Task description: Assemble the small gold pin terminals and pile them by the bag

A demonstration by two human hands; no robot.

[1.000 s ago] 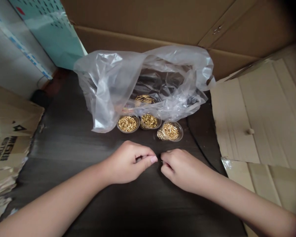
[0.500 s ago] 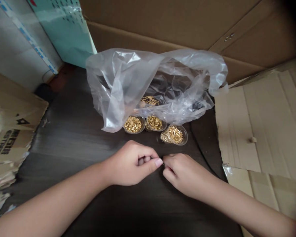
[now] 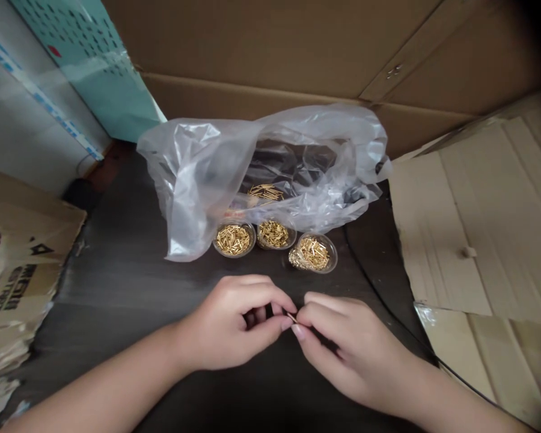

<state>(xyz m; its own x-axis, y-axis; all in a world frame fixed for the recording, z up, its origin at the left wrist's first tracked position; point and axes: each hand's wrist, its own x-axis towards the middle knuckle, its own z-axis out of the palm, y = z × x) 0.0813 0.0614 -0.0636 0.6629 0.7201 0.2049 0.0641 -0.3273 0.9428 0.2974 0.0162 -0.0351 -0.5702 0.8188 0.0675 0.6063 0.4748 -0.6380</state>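
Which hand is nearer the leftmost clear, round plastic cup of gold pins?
Left: left hand is directly on the near side of the cup; right hand is farther off, to the right.

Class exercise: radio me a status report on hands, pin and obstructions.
Both hands, left and right, pinching one thin pin. Three cups beyond. Nothing between hands and cups.

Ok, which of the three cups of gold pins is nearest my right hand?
The rightmost cup, sitting apart and closer to you than the left cup and middle cup.
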